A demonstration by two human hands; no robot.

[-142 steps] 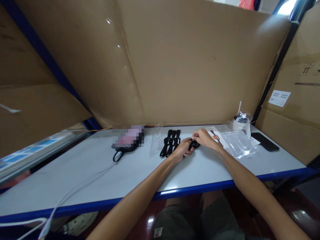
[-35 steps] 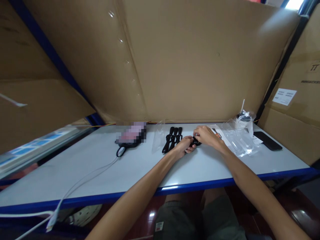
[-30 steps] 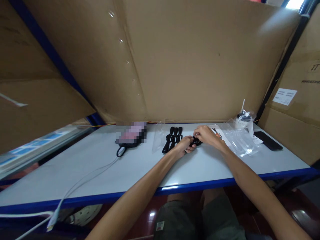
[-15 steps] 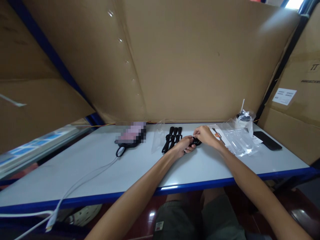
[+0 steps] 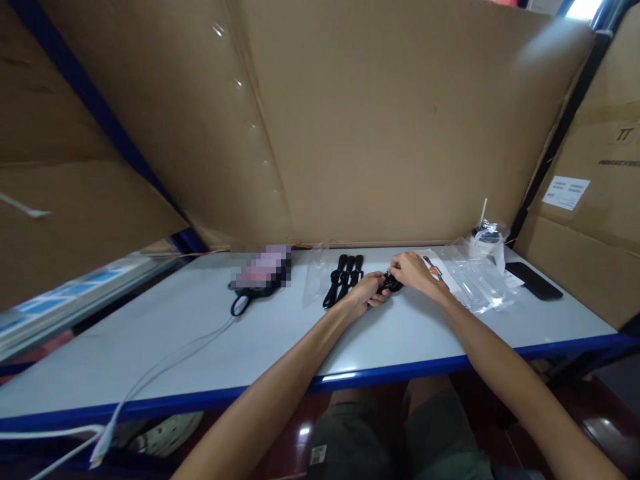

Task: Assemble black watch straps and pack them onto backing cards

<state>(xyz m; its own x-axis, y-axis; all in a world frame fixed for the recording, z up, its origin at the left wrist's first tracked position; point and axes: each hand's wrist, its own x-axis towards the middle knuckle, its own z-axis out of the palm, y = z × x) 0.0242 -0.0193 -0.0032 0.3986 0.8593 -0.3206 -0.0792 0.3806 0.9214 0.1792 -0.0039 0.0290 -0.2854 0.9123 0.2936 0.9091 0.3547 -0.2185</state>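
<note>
Both of my hands meet over the far middle of the white table (image 5: 250, 347). My left hand (image 5: 367, 292) is curled around a small black watch-like piece (image 5: 389, 283), and my right hand (image 5: 413, 272) pinches the same piece from the right. Most of the piece is hidden by my fingers. Just left of my hands lie three black watch straps (image 5: 343, 279) side by side.
Clear plastic bags (image 5: 475, 277) and a printed leaflet (image 5: 434, 268) lie to the right, with a bagged cup (image 5: 486, 239) and a black phone (image 5: 533, 280) beyond. A blurred pink object (image 5: 261, 270) with a white cable (image 5: 165, 363) sits left. Cardboard sheets wall in the table.
My hands have stayed together on the small black piece, with only slight finger shifts. The view has drifted a little.
</note>
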